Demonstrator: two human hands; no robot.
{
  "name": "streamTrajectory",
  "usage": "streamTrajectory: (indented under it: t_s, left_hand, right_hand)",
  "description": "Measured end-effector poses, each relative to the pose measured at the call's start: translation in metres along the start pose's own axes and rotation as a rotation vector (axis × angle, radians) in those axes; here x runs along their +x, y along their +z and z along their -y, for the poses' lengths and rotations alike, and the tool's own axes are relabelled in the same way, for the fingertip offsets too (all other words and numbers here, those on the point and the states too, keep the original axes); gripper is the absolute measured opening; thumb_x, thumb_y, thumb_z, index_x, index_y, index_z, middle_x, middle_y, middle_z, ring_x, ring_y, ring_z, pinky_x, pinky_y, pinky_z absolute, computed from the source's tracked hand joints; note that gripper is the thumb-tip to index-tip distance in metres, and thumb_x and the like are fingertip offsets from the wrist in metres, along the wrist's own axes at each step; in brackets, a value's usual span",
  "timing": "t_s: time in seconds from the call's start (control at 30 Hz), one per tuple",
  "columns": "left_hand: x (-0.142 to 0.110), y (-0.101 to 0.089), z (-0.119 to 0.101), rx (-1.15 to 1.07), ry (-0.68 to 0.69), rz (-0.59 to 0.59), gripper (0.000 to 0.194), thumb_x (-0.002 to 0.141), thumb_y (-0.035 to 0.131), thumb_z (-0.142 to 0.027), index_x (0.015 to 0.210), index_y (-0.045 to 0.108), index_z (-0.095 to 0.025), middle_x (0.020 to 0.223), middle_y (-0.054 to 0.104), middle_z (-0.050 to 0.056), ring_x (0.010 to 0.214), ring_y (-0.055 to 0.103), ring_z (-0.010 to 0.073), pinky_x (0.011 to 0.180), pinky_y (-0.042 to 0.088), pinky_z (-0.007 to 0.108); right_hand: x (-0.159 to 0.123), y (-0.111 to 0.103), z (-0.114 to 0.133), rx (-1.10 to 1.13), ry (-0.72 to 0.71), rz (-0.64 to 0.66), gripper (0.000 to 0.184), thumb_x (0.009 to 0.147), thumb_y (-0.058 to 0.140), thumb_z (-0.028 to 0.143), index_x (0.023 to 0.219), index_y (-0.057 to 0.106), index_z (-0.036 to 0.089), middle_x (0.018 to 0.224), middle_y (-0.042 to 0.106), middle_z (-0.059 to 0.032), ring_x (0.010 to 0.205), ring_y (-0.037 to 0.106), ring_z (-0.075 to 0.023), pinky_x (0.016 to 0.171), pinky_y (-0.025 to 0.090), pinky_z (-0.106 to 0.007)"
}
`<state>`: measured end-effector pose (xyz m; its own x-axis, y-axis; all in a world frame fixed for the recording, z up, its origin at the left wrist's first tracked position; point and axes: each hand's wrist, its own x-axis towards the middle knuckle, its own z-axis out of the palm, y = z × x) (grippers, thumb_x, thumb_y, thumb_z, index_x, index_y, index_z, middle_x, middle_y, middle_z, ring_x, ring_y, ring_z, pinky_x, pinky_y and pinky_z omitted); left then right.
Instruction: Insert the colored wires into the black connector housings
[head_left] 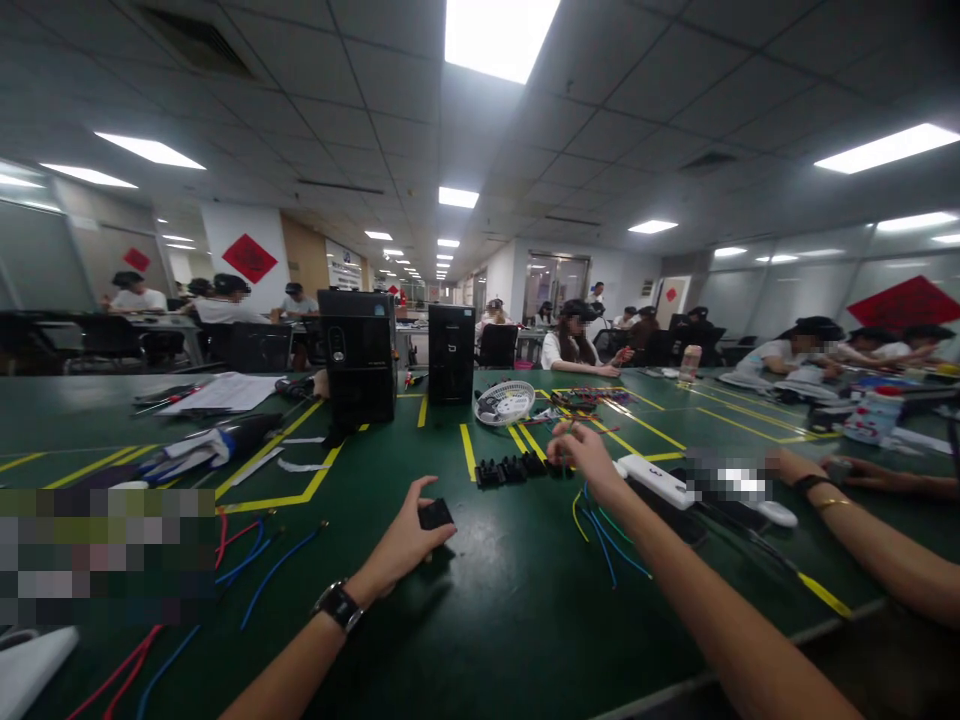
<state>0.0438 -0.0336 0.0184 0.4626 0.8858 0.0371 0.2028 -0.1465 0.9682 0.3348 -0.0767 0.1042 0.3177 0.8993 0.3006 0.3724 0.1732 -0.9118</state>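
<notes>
My left hand (394, 540), with a watch on the wrist, grips a small black plastic block (436, 514) between thumb and fingers, low over the green table (487, 630). Farther forward, my right hand (582, 455) has its fingers pinched together just right of a row of similar black blocks (508, 469). Whatever lies between those fingertips is too small and blurred to name. Loose blue and green wires (602, 540) rest on the table below my right hand. At left lie more blue wires (279, 572) and red wires (135, 660).
Two black computer cases (358, 365) (451, 355) stand at the back. A white plastic basket (505, 402) sits beyond the black blocks. Right of my right arm are a white power strip (658, 482) and another person's forearm (862, 520). Papers (221, 392) lie back left.
</notes>
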Motion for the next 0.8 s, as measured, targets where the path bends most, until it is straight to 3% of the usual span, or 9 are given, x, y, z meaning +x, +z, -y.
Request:
streamTrajectory:
  t_s: [0.1, 0.17, 0.3, 0.43, 0.57, 0.7, 0.8]
  left_hand:
    - [0.003, 0.0, 0.005, -0.196, -0.08, 0.034, 0.058, 0.079, 0.053, -0.031, 0.13, 0.026, -0.028, 0.117, 0.048, 0.011, 0.071, 0.058, 0.0133, 0.048, 0.046, 0.022]
    - [0.007, -0.002, 0.011, -0.237, -0.043, 0.006, 0.054, 0.079, 0.049, -0.023, 0.129, 0.027, -0.024, 0.11, 0.052, 0.01, 0.068, 0.056, 0.0111, 0.047, 0.043, 0.021]
    - [0.014, -0.008, 0.022, -0.133, 0.023, -0.057, 0.045, 0.079, 0.049, -0.02, 0.122, 0.04, -0.015, 0.093, 0.058, 0.006, 0.057, 0.05, 0.0083, 0.048, 0.039, 0.021]
    - [0.017, -0.012, 0.024, -0.035, 0.076, -0.054, 0.029, 0.08, 0.05, -0.028, 0.105, 0.054, -0.014, 0.09, 0.059, 0.005, 0.069, 0.054, 0.0127, 0.056, 0.042, 0.024]
    - [0.018, -0.009, 0.025, -0.031, 0.049, -0.123, 0.028, 0.082, 0.05, -0.035, 0.099, 0.054, -0.014, 0.087, 0.058, 0.004, 0.069, 0.052, 0.0129, 0.058, 0.043, 0.024]
    - [0.018, -0.006, 0.025, -0.179, 0.063, -0.146, 0.031, 0.082, 0.053, -0.039, 0.099, 0.054, -0.014, 0.089, 0.059, 0.005, 0.069, 0.053, 0.0125, 0.057, 0.041, 0.023]
    - [0.014, -0.004, 0.021, -0.367, 0.091, -0.133, 0.033, 0.082, 0.055, -0.041, 0.101, 0.054, -0.015, 0.096, 0.06, 0.008, 0.081, 0.056, 0.0161, 0.058, 0.043, 0.023]
  right_hand:
    - [-0.013, 0.062, 0.006, 0.148, 0.037, 0.165, 0.013, 0.068, 0.041, 0.028, 0.078, 0.046, 0.02, 0.053, 0.04, 0.0077, 0.04, 0.036, -0.007, 0.042, 0.033, -0.02]
    - [-0.021, 0.097, 0.005, 0.219, 0.073, 0.256, 0.012, 0.069, 0.042, 0.027, 0.078, 0.046, 0.02, 0.051, 0.031, 0.01, 0.037, 0.026, -0.0053, 0.038, 0.027, -0.018]
    - [-0.028, 0.139, -0.009, 0.31, 0.14, 0.365, 0.025, 0.068, 0.047, 0.025, 0.094, 0.047, 0.021, 0.055, 0.031, 0.0109, 0.039, 0.025, -0.0051, 0.038, 0.024, -0.017]
    - [-0.028, 0.15, -0.026, 0.461, 0.203, 0.409, 0.031, 0.071, 0.049, 0.023, 0.102, 0.048, 0.021, 0.065, 0.039, 0.0072, 0.046, 0.032, -0.0055, 0.042, 0.022, -0.017]
    - [-0.034, 0.146, -0.034, 0.488, 0.094, 0.437, 0.02, 0.079, 0.05, 0.028, 0.096, 0.053, 0.017, 0.068, 0.043, 0.0042, 0.052, 0.036, -0.0069, 0.045, 0.025, -0.018]
    - [-0.039, 0.145, -0.034, 0.437, 0.041, 0.449, 0.029, 0.084, 0.05, 0.037, 0.105, 0.049, 0.017, 0.059, 0.043, 0.0066, 0.046, 0.034, -0.0075, 0.042, 0.025, -0.019]
    - [-0.042, 0.148, -0.032, 0.395, -0.003, 0.452, 0.027, 0.085, 0.05, 0.037, 0.103, 0.046, 0.017, 0.059, 0.053, 0.0051, 0.045, 0.039, -0.0084, 0.042, 0.027, -0.019]
